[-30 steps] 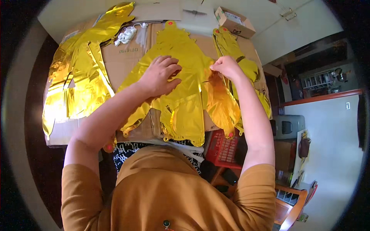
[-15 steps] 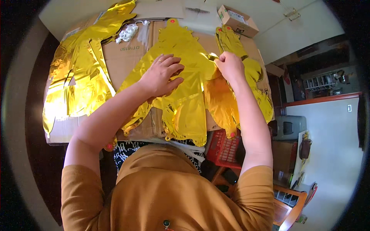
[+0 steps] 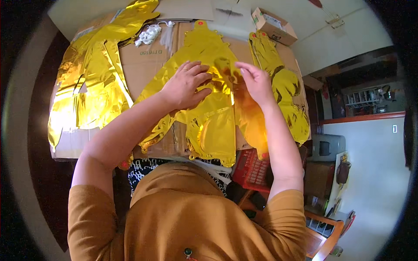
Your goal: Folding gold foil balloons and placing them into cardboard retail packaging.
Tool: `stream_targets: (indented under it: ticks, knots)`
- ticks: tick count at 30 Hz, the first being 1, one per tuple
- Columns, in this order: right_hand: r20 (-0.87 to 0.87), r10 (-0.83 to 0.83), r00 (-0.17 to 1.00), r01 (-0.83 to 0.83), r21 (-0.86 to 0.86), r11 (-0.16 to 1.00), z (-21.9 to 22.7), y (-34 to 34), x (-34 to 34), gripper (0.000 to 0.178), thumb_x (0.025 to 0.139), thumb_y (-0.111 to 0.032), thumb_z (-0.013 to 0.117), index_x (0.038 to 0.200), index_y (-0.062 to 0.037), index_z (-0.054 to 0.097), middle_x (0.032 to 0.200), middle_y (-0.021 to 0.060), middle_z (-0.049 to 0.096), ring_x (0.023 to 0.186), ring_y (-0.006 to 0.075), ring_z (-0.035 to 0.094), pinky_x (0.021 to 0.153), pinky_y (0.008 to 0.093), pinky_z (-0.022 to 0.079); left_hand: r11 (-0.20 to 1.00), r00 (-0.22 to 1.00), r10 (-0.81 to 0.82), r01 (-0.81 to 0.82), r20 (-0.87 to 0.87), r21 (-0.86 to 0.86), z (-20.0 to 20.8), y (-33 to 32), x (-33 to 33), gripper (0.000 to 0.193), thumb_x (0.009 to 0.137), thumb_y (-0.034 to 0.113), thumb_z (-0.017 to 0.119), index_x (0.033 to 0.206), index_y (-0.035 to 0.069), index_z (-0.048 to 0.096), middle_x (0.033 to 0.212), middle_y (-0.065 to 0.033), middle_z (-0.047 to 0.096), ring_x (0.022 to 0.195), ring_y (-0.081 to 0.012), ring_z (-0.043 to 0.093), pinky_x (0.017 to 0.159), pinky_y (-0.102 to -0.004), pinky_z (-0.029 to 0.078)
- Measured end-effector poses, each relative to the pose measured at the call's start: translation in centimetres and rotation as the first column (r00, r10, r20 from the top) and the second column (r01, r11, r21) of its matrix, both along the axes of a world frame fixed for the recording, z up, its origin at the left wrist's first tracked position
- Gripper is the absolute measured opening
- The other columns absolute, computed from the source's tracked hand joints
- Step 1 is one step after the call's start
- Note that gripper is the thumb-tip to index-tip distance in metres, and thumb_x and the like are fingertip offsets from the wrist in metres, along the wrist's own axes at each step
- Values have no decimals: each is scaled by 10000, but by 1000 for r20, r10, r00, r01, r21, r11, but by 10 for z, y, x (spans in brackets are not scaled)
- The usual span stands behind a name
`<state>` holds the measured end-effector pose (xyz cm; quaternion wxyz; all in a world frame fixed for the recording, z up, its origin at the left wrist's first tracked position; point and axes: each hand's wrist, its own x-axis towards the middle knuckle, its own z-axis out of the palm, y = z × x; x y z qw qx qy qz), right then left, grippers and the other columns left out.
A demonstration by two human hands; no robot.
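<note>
A flat gold foil balloon (image 3: 204, 52) lies spread in front of me, with a small red dot on its top tab. My left hand (image 3: 188, 86) rests on its left half, fingers loosely bent and a little apart, holding nothing. My right hand (image 3: 257, 85) hovers at its right edge with the index finger stretched left and no foil visibly gripped. Beneath the right hand, an orange-tinted foil flap (image 3: 252, 122) hangs toward the table's near edge. Another stack of gold foil balloons (image 3: 278, 78) lies just right of that hand.
More gold foil pieces (image 3: 96, 78) cover the left side of the cardboard (image 3: 139, 65). Beyond my left hand are a white string bundle (image 3: 149, 35) and clear thin straws (image 3: 167, 37). A small cardboard box (image 3: 274, 26) stands back right; a red basket (image 3: 252, 172) sits below the near edge.
My right hand has let go of the foil edge it pinched and moved slightly left, its index finger now stretched out. The lifted foil has dropped flatter. My left hand stays on the balloon.
</note>
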<state>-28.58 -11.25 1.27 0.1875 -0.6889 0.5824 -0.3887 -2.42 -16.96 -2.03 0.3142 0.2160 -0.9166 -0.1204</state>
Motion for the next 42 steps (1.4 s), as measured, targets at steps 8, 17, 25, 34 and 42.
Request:
stream_targets:
  ticks: [8,17,25,34,42]
  knots:
    - [-525,50,850,-144,-139,980,-20,12,7,343,912,-97,641,1251,-48,668,1340,104,640,1284,318,559,1088,414,445,1000,1000,-4,3,17,20,2,0,0,415,837,243,734,1189,41,646,1304,-181,584,1272,-419,497,1089,-520,397]
    - [-634,34,773,-168,-151,974,-24,13,5,367,952,-231,605,1279,-68,641,1412,78,587,1288,314,544,1084,454,419,954,974,60,8,-217,300,9,-4,-2,287,903,143,660,1160,17,645,1291,-193,585,1199,-418,550,1045,-472,444]
    - [-690,64,721,-191,-108,976,-19,13,4,395,945,-273,600,1284,-69,623,1370,105,601,1283,338,530,1097,469,392,967,966,-215,231,145,-103,35,-34,-58,262,855,106,632,1104,34,672,1088,-133,692,1064,-333,643,961,-432,499]
    - [-638,79,766,-214,-137,967,-22,13,2,414,931,-276,609,1285,-61,620,1363,104,603,1286,339,525,1091,464,400,988,988,-150,151,32,-15,-5,-53,-55,378,933,164,595,1296,58,603,1311,-137,622,1242,-341,560,1080,-439,422]
    - [-598,93,796,-197,-112,974,-17,27,4,444,906,-243,648,1312,-67,607,1397,106,582,1296,331,516,1075,452,423,967,993,75,-50,-91,248,21,-32,20,431,945,105,576,1366,29,524,1392,-208,524,1326,-409,470,1122,-457,386]
